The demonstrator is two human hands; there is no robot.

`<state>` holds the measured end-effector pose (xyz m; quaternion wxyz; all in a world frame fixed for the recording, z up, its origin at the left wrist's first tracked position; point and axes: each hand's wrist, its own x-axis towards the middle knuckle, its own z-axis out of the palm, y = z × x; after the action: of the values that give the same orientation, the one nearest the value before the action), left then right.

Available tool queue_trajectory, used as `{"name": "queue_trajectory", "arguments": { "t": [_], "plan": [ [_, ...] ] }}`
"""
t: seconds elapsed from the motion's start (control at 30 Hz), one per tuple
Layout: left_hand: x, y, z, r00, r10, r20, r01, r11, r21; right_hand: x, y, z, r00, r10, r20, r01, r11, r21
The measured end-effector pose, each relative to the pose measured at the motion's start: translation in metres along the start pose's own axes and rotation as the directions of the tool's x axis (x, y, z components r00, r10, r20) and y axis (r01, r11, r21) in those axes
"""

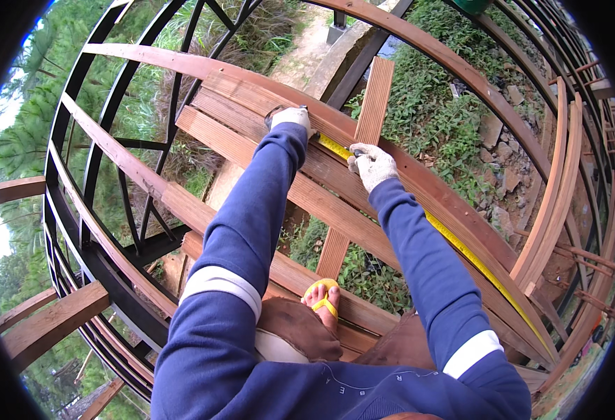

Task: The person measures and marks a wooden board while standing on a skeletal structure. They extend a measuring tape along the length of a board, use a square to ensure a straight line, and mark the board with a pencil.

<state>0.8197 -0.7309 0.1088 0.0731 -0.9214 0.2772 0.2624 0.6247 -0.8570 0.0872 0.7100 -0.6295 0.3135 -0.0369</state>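
Observation:
My left hand (292, 120), in a white work glove, is closed around a tape measure, whose case is mostly hidden by the glove. Its yellow blade (454, 236) runs to the right along a grooved wooden board (342, 175), passing under my right forearm to the board's far right end. Also gloved, my right hand (376, 166) is pinched beside the blade, with a small dark-ended object (357, 152) showing at its fingertips; its kind is too small to tell. A reddish curved beam (437, 175) lies along the board's far side.
Grooved planks with gaps lie across black metal framing (115, 77). A short crosswise plank (374, 98) sticks out beyond them. My foot in a yellow flip-flop (321, 297) rests on the near planks. Plants and rubble (507, 175) show below. Stacked curved timbers (556, 189) stand right.

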Motion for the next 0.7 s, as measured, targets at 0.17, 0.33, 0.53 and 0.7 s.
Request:
{"name": "queue_trajectory", "arguments": {
  "t": [0.17,0.33,0.53,0.7],
  "plan": [
    [-0.001,0.0,-0.001,1.0,-0.031,0.002,0.031,0.999,-0.022,-0.007,-0.002,-0.016,0.994,-0.061,-0.089,0.08,0.972,0.22],
    [-0.002,0.008,-0.003,1.0,-0.016,0.007,0.015,1.0,0.011,-0.038,-0.017,-0.095,0.999,-0.031,-0.039,0.03,1.0,-0.008],
    [-0.005,0.001,-0.002,0.999,-0.034,-0.033,0.035,0.999,0.041,-0.108,-0.039,-0.218,0.991,0.131,0.024,-0.111,0.911,-0.397],
    [-0.061,-0.002,-0.023,0.945,0.326,-0.014,-0.323,0.928,-0.186,-0.192,-0.036,-0.311,0.993,-0.087,-0.073,-0.006,0.601,-0.8]
  ]
}}
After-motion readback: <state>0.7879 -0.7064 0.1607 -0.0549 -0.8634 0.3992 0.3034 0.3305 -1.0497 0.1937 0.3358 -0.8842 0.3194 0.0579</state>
